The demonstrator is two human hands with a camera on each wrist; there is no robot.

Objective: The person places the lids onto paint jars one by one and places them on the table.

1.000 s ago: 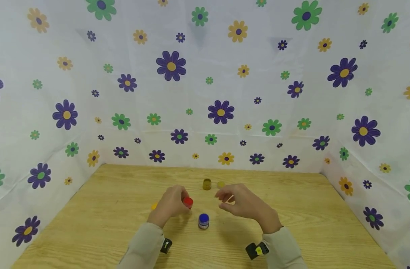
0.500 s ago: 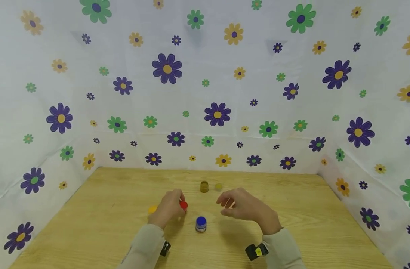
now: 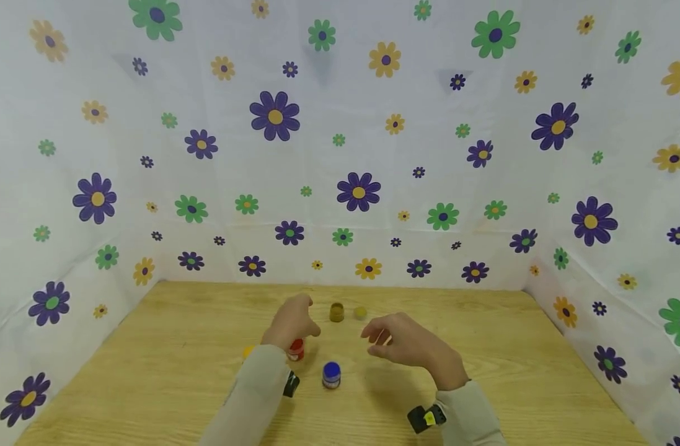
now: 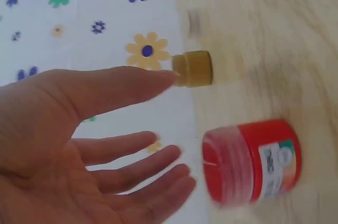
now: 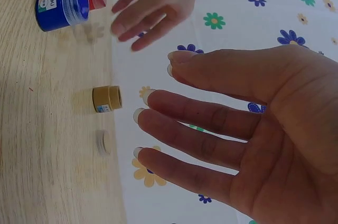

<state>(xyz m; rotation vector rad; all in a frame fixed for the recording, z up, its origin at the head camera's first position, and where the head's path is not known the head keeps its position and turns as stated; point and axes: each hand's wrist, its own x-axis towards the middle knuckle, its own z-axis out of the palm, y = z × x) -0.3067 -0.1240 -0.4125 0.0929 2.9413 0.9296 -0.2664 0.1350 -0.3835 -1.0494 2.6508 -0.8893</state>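
Note:
My left hand (image 3: 292, 323), fingers apart and holding nothing, hovers just beyond a red paint jar (image 3: 297, 354). In the left wrist view that jar (image 4: 272, 160) stands close to the fingertips. Farther back is a small ochre paint jar (image 3: 336, 313), without its lid. A round yellowish lid (image 3: 360, 313) lies to its right. My right hand (image 3: 401, 341) hangs over the table with relaxed, slightly bent fingers and nothing in them. Between the hands, nearer the front, a blue paint jar (image 3: 331, 376) stands upright.
A yellow-orange thing (image 3: 248, 352) shows at the left forearm, mostly hidden by the sleeve. The wooden table (image 3: 161, 371) ends at white flower-printed cloth (image 3: 234, 167) along the back and both sides.
The left hand has let go of the red jar and moved forward, past it toward the ochre jar. The right hand stays nearly still. The head view has shifted slightly.

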